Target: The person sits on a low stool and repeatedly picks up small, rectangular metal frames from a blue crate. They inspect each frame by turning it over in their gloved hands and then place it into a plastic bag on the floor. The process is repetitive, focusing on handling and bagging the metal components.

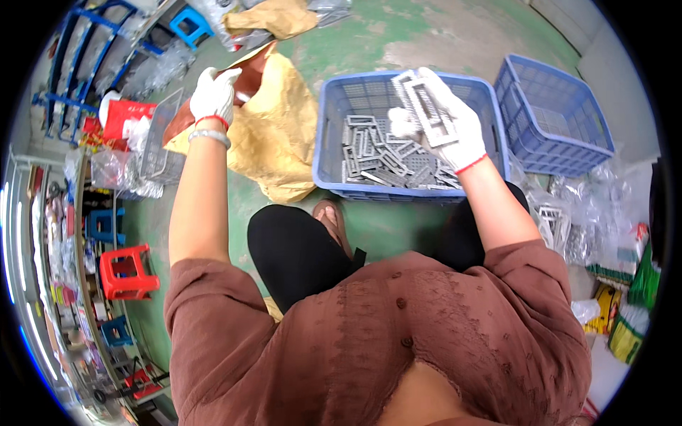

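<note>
The right hand (pixel 444 121), in a white glove with a red cuff, grasps a small stack of flat grey plastic frames (pixel 426 106). The fingers close around the stack from below and from the side, so the pieces stay together and the slotted faces stand toward the person. The hand holds the stack in the air, just above the blue crate (pixel 334 128), where many more grey frames (pixel 387 160) of the same kind lie in a loose heap on the bottom.

The left hand (pixel 213 96), also gloved, reaches far to the left side. It touches the brown opening (pixel 245 78) of a yellow paper sack (pixel 280 135). The fingers seem to curl on the rim, perhaps to keep the sack open, but I cannot tell surely whether they pinch it.

The crate stands direct in front of the knees, near enough for both arms. A second blue crate (pixel 554 117) stands beside it on the right, tilted. Between the sack and the first crate, a strip of green floor (pixel 312 57) is free. On the right, clear plastic bags (pixel 582 220) press near the leg. On the left, a red stool (pixel 128 273) stands well apart from the arm.
</note>
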### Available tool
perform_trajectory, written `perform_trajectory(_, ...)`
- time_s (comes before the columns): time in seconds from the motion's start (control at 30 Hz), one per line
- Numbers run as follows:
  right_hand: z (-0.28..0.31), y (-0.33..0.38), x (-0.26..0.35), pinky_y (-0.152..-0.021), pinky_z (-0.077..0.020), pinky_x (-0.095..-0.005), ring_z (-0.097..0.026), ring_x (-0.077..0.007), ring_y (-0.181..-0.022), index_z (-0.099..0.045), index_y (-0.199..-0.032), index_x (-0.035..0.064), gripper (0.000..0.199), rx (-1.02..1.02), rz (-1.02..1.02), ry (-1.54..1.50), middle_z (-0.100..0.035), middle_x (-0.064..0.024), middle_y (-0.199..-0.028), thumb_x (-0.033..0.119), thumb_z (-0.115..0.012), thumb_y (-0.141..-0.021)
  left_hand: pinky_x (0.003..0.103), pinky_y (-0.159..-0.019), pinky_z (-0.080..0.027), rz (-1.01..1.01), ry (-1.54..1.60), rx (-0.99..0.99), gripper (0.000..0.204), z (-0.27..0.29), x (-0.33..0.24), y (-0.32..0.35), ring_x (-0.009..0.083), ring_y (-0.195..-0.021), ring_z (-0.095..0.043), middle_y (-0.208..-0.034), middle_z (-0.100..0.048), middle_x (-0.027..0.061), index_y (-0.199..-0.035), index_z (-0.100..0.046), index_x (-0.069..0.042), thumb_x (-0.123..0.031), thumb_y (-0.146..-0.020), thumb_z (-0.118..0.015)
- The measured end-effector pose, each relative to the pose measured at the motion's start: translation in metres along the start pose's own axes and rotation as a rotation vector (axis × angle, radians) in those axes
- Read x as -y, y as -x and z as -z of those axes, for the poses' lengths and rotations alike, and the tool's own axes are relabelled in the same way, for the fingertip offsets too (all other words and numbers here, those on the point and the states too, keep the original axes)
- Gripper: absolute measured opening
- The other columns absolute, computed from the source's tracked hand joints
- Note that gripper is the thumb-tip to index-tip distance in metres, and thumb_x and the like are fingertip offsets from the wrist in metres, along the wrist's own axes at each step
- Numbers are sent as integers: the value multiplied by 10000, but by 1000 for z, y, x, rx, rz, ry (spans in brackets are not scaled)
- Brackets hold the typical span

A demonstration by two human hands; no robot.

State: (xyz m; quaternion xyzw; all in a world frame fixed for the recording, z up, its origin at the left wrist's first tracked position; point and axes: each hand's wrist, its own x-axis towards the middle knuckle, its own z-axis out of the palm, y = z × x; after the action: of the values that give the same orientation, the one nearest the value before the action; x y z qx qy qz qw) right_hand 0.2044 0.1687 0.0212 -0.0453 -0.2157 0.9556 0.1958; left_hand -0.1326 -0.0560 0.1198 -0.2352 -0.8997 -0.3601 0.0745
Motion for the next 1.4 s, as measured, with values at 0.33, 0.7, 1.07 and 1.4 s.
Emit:
perform_trajectory(0.33, -13, 6, -2, -939, -518, -436, -609, -322, -1136, -452, -1398, 31, 621, 48, 27, -11, -558, -143, -1347, 508, -487, -1002, 300, -847, -520, -150, 476, 491, 469, -45, -137, 202, 168, -919, -670, -1010, -714, 103, -1157, -636, 46, -329, -891, -729)
perform_trajectory(0.7, -47, 19, -13, -762, -531, -344, -614, -152, -907, -572, -1207, 158, 427, -217, 69, 113, -621, -5, -1034, 513, -555, -971, 310, -826, -538, -399, 364, 557, 1041, -105, -129, 234, 207, -946, -637, -1219, -604, 172, -1488, -304, 54, -340, -713, -876)
perform_trajectory(1.07, -42, 20, -20, -770, -517, -345, -605, -180, -902, -571, -1158, 147, 317, -210, 196, 127, -606, -16, -1046, 415, -573, -988, 368, -846, -530, -784, 274, 306, 494, -100, -120, 227, 318, -1031, -644, -1125, -657, 141, -1245, -638, -123, -290, -795, -757)
perform_trajectory(1.4, -27, 15, -20, -619, -547, -418, -636, -236, -769, -604, -1064, 136, 288, -418, -48, -38, -627, -44, -916, 373, -685, -921, 336, -981, -483, -677, 470, 467, 355, -101, -108, 229, 266, -1168, -597, -1202, -647, 140, -1095, -737, -84, -70, -743, -785)
